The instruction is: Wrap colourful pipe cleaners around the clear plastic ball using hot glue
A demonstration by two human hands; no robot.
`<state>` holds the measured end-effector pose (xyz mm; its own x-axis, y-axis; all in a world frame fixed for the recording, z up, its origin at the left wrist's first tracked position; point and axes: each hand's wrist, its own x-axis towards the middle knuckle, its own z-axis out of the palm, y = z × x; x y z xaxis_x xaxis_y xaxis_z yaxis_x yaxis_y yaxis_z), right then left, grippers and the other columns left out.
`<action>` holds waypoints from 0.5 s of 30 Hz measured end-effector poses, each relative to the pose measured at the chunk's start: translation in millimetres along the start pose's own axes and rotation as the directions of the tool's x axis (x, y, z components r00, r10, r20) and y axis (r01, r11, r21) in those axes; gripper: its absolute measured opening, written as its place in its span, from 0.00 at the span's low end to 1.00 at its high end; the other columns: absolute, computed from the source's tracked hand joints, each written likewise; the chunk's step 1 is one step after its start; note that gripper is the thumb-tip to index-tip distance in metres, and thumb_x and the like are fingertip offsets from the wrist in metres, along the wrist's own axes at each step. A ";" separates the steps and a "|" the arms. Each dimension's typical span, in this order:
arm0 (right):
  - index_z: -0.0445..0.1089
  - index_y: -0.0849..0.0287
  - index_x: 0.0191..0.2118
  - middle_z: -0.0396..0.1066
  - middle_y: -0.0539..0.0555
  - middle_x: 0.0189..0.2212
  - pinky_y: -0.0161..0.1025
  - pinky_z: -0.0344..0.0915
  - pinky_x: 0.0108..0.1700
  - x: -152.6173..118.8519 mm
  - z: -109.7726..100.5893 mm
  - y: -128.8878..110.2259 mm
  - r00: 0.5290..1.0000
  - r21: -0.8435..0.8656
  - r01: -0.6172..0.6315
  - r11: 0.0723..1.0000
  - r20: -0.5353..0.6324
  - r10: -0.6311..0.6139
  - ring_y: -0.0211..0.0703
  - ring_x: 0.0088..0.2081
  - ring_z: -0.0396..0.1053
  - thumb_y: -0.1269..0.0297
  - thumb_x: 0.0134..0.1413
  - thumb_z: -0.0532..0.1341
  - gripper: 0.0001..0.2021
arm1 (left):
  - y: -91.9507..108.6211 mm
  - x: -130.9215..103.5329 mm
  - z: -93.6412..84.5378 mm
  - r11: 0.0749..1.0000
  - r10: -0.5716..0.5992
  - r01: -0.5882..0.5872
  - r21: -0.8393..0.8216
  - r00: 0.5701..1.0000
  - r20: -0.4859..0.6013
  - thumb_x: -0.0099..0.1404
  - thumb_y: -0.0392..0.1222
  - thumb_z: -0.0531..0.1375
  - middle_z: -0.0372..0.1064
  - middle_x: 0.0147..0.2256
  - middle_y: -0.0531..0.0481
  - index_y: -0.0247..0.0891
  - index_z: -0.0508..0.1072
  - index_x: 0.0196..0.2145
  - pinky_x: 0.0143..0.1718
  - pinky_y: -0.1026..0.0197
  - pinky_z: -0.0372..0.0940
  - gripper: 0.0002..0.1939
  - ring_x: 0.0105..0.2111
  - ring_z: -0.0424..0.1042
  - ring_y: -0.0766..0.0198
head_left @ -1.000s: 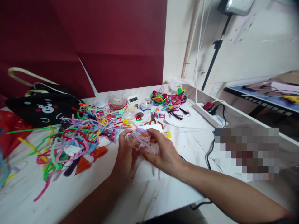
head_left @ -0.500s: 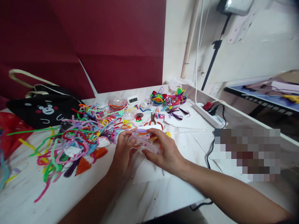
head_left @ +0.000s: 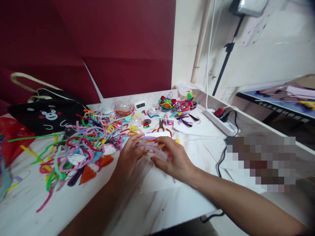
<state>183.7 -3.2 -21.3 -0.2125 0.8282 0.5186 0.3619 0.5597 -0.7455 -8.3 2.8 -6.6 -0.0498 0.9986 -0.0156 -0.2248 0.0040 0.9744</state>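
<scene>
Clear craft piece (head_left: 154, 150) partly covered by left hand (head_left: 129, 155) and right hand (head_left: 176, 159), clock (head_left: 140, 105) digits too small to read, lamp (head_left: 252, 6) cut by top edge

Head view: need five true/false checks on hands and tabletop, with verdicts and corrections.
1. The left hand and right hand both hold a clear plastic piece with purple and orange fuzzy trim. True.
2. The orange-handled metal pliers are in the right hand. False: they lie beyond the hands.
3. A heap of multicoloured fuzzy stems lies left of the hands. True.
4. The black fabric bag with pale handles is at the picture's right. False: it is at the left.
5. A small white digital clock stands farther back than the pliers. True.
</scene>
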 end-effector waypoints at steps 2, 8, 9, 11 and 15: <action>0.77 0.54 0.57 0.83 0.62 0.53 0.53 0.80 0.53 0.6 -0.9 0.2 1.000 0.002 -0.007 1.000 0.005 0.007 0.56 0.47 0.82 0.63 0.52 0.73 0.25 | -1.2 1.8 -4.4 0.999 -0.006 0.006 0.038 1.000 0.019 0.53 0.49 0.79 0.83 0.47 0.48 0.43 0.81 0.50 0.41 0.60 0.77 0.27 0.42 0.83 0.55; 0.77 0.55 0.57 0.83 0.61 0.52 0.53 0.80 0.54 1.9 -4.0 -0.2 0.999 0.000 -0.009 1.000 0.034 0.009 0.57 0.49 0.82 0.64 0.52 0.72 0.24 | -0.8 3.8 -10.6 0.998 -0.035 0.032 0.057 0.998 0.053 0.52 0.51 0.81 0.84 0.44 0.46 0.42 0.84 0.49 0.42 0.59 0.78 0.28 0.42 0.84 0.54; 0.77 0.55 0.57 0.83 0.61 0.52 0.54 0.80 0.54 2.1 -4.3 -0.5 0.999 0.004 -0.006 1.000 0.043 0.006 0.57 0.49 0.82 0.64 0.53 0.72 0.24 | 0.2 3.8 -10.5 0.998 -0.034 0.031 0.061 0.998 0.056 0.51 0.50 0.81 0.84 0.45 0.46 0.43 0.84 0.49 0.42 0.59 0.78 0.28 0.42 0.84 0.54; 0.76 0.56 0.57 0.83 0.61 0.52 0.55 0.79 0.55 2.1 -4.4 -1.0 0.999 0.009 0.006 1.000 0.053 -0.007 0.58 0.50 0.81 0.64 0.53 0.71 0.24 | 3.0 3.6 -9.4 0.997 -0.036 0.032 0.075 0.998 0.047 0.49 0.47 0.82 0.84 0.47 0.46 0.43 0.84 0.47 0.41 0.59 0.78 0.28 0.43 0.84 0.53; 0.75 0.56 0.58 0.82 0.61 0.53 0.55 0.78 0.57 1.4 -4.1 0.0 0.997 0.007 0.040 0.999 0.064 -0.041 0.58 0.53 0.81 0.64 0.54 0.71 0.24 | 8.8 3.0 -7.3 0.993 -0.054 0.050 0.105 0.998 0.030 0.45 0.48 0.83 0.84 0.49 0.44 0.42 0.84 0.47 0.38 0.58 0.78 0.31 0.42 0.84 0.51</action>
<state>187.1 -2.2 -18.9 -0.2850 0.8049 0.5204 0.3470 0.5928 -0.7268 -17.6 5.5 0.2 -0.0081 0.9981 -0.0613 -0.1238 0.0598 0.9905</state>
